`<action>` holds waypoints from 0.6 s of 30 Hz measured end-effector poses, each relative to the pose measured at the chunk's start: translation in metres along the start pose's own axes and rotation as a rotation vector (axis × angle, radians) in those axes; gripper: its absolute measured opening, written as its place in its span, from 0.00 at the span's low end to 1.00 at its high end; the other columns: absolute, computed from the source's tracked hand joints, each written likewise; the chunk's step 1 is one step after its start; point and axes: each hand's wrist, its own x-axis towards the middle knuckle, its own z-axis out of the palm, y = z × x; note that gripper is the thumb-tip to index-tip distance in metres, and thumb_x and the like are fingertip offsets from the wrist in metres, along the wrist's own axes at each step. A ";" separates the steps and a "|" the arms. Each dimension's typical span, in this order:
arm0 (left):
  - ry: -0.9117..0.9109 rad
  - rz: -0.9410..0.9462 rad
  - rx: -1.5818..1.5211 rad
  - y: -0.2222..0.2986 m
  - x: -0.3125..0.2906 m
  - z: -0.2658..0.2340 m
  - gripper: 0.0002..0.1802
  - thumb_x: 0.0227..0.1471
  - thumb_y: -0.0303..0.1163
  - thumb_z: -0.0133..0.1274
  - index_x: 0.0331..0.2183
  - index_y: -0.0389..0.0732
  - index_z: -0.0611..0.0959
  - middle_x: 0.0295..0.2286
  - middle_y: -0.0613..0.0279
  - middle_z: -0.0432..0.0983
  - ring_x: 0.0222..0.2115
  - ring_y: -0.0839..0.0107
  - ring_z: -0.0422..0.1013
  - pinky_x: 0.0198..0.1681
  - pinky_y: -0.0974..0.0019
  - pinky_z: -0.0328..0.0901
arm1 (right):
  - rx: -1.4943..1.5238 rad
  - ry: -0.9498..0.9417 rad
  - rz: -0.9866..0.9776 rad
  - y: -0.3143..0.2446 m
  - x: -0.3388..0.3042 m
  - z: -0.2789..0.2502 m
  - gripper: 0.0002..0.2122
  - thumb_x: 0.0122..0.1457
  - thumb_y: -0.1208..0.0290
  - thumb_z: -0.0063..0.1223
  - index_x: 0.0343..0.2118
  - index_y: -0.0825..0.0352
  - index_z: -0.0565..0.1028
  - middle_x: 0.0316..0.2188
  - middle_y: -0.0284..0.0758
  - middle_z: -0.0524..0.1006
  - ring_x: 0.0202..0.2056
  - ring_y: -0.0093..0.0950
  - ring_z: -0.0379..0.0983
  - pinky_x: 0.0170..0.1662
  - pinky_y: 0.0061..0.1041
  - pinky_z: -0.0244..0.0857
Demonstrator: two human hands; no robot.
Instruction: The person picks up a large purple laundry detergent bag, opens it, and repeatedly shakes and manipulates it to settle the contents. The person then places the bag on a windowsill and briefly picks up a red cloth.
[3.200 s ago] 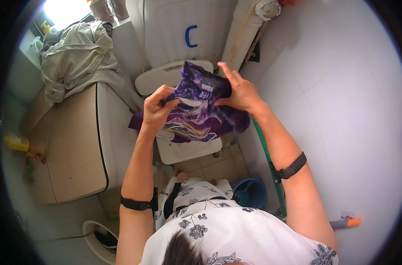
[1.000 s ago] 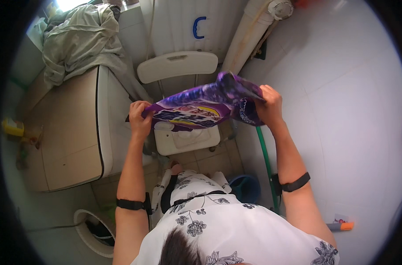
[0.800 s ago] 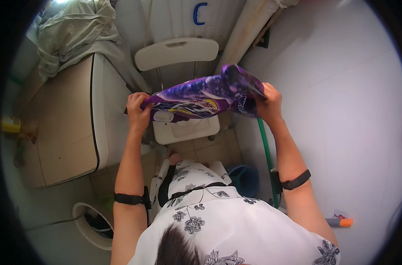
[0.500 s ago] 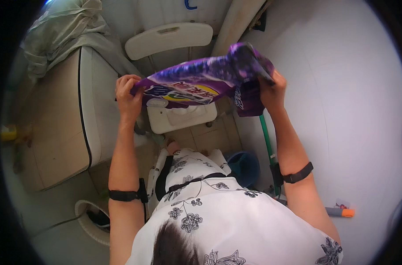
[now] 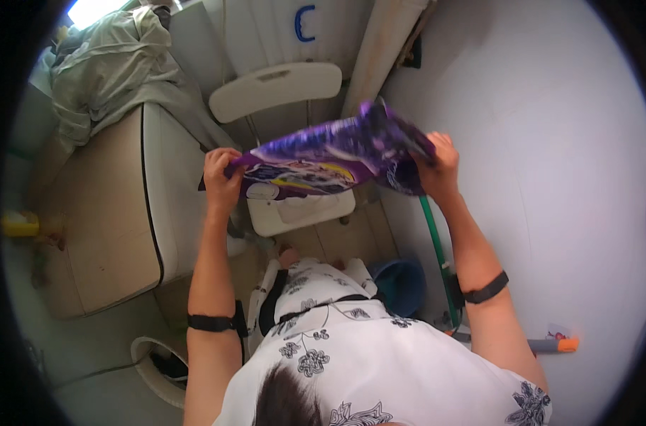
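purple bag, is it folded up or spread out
Spread out: the purple bag is stretched sideways between the left hand and the right hand, its printed side showing, though its right end looks crumpled.

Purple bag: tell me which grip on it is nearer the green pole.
The right grip, on the end of the purple bag closest to the green pole; the left grip is on the opposite end, nearer the tan-topped unit.

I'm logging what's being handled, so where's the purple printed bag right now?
In the head view, the purple printed bag is just above centre, held between the left hand and the right hand, partly hiding the white chair.
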 end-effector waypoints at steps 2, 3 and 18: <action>-0.011 0.010 -0.002 0.003 0.002 -0.001 0.10 0.31 0.18 0.57 0.22 0.35 0.75 0.29 0.61 0.72 0.36 0.62 0.65 0.37 0.64 0.61 | 0.037 0.030 -0.001 0.000 -0.002 -0.002 0.04 0.45 0.77 0.54 0.24 0.70 0.71 0.17 0.37 0.66 0.22 0.36 0.62 0.29 0.29 0.56; -0.025 0.030 0.016 0.005 0.004 -0.002 0.10 0.30 0.18 0.57 0.22 0.35 0.74 0.29 0.61 0.72 0.36 0.62 0.65 0.37 0.64 0.61 | 0.053 0.027 0.027 -0.001 -0.003 -0.005 0.04 0.46 0.76 0.54 0.24 0.70 0.71 0.17 0.37 0.66 0.22 0.36 0.62 0.29 0.29 0.56; -0.014 0.159 0.064 0.019 0.025 -0.004 0.12 0.28 0.17 0.57 0.22 0.36 0.73 0.29 0.62 0.71 0.35 0.61 0.64 0.39 0.62 0.59 | 0.065 0.157 0.018 -0.005 0.002 -0.008 0.04 0.44 0.78 0.54 0.23 0.67 0.70 0.17 0.33 0.65 0.22 0.32 0.61 0.32 0.27 0.54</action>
